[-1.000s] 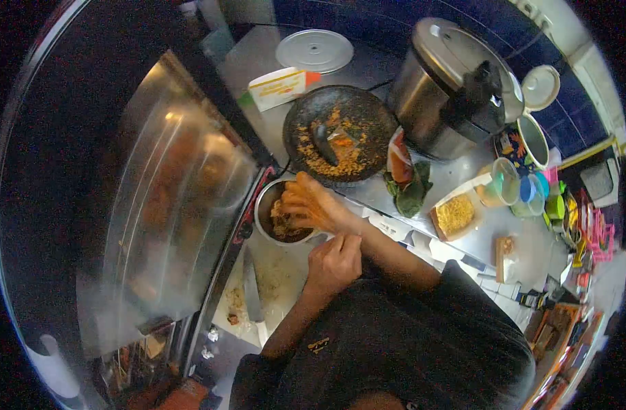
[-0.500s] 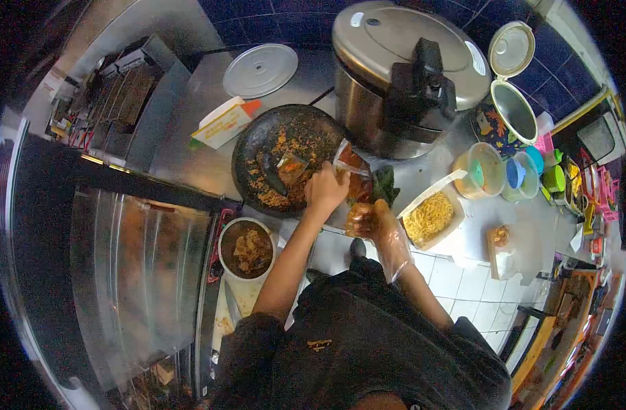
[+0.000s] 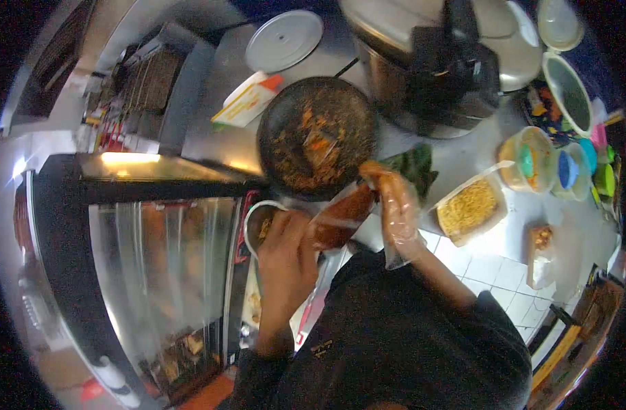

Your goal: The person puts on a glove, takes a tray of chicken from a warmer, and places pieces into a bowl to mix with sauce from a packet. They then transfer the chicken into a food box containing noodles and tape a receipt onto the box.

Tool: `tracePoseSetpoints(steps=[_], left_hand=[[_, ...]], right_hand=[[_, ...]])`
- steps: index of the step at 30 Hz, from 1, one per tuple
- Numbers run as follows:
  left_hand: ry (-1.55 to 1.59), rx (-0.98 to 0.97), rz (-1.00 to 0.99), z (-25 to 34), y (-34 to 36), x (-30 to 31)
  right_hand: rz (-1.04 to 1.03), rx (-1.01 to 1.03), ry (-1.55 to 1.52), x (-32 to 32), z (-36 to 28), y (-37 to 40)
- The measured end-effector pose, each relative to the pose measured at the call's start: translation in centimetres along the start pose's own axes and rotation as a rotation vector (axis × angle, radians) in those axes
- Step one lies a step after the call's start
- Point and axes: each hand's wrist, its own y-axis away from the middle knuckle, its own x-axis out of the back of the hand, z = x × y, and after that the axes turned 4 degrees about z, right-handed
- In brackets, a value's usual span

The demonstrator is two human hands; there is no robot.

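Standing at the back right is a big steel cooker [image 3: 443,78], beside a wide dark bowl [image 3: 278,123]. Just in front of the bowl, a clear bag [image 3: 345,220], red-brown inside, is gripped at both ends, the bare left hand [image 3: 285,246] apart from the right hand [image 3: 398,208], whose plastic glove [image 3: 407,242] could slip, dropping the bag.
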Motion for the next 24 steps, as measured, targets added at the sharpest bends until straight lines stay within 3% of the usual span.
tracePoseSetpoints(steps=[2,4,5,7,10,14,16,17,19,23,24], left_hand=[[-0.03,0.049,0.07,0.2,1.8,2.5],[-0.084,0.233,0.109,0.6,3.8,4.3],[-0.146,0.269,0.118,0.9,4.3,5.0],[-0.275,0.333,0.149,-0.3,5.6,5.6],[-0.461,0.366,0.212,-4.0,7.8,5.9],[-0.584,0.44,0.112,-9.0,10.1,5.7],[-0.602,0.433,0.055,-10.6,10.5,5.2],[-0.555,0.443,0.001,-11.3,10.5,5.2],[-0.549,0.485,-0.026,-13.0,11.3,5.0],[-0.507,0.493,-0.06,-14.5,10.9,4.8],[-0.491,0.482,-0.067,-14.7,10.8,4.8]], right_hand=[[-0.035,0.177,-0.078,-2.9,-2.1,0.8],[-0.27,-0.07,-0.391,-5.5,-4.9,2.2],[-0.293,-0.089,-0.412,-7.2,-5.6,3.0],[-0.602,-0.189,-0.7,-10.8,-5.8,4.4],[-0.775,-0.218,-0.706,-16.0,-5.3,10.8],[-0.871,-0.094,-0.396,-22.3,-3.1,21.5],[-0.864,0.156,-0.089,-25.9,-1.1,27.6],[-0.87,0.15,-0.093,-25.1,-2.0,26.5],[-0.779,-0.145,-0.714,-22.1,-4.5,21.9],[-0.711,-0.033,-0.734,-22.5,-5.2,21.8],[-0.916,-0.116,-0.631,-22.3,-5.4,21.2]])
